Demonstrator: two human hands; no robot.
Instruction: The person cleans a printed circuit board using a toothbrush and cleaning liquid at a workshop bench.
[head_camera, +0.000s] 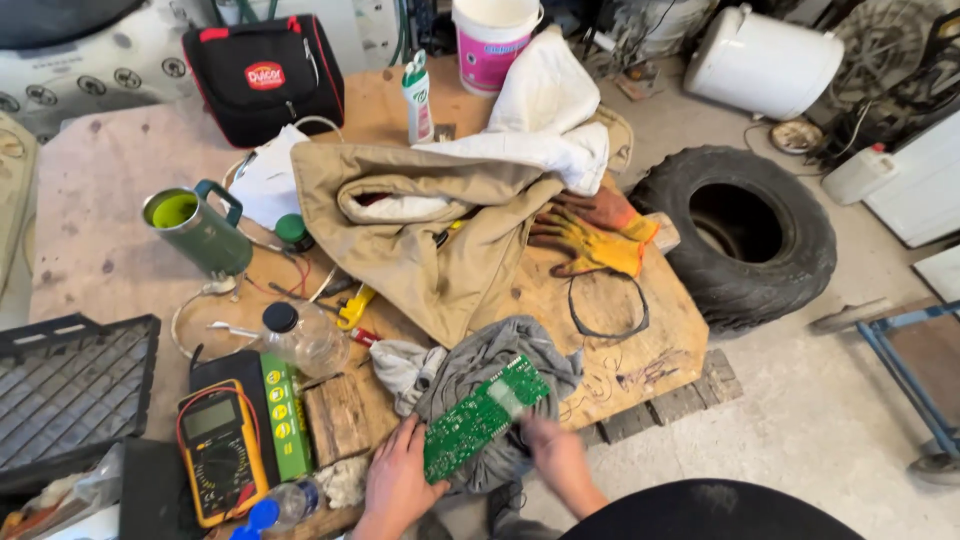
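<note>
Two hands are seen at the bottom of the head view, both on a green circuit board (484, 414). The left hand (398, 482) is closed on the board's lower end, fingers wrapped at its edge, so the board is held tilted, up off the wooden worktop (640, 350). The right hand (553, 452) is blurred, just beside the board's right edge; whether anything is gripped by it can't be told. A crumpled grey rag (480, 362) is bunched right behind the board.

Left of the hands, a yellow multimeter (221, 451) with red leads is laid next to a flat green pack (284, 413) and a small wood block (336, 417). A clear plastic bottle (301, 336) with a black cap is lying on its side above those. Further back, a tan jacket (420, 215) is heaped mid-table, with orange-and-yellow work gloves (590, 235) beside it. A green metal mug (197, 229) is tipped over at left. On the floor to the right, a black tyre (745, 235) is lying flat.
</note>
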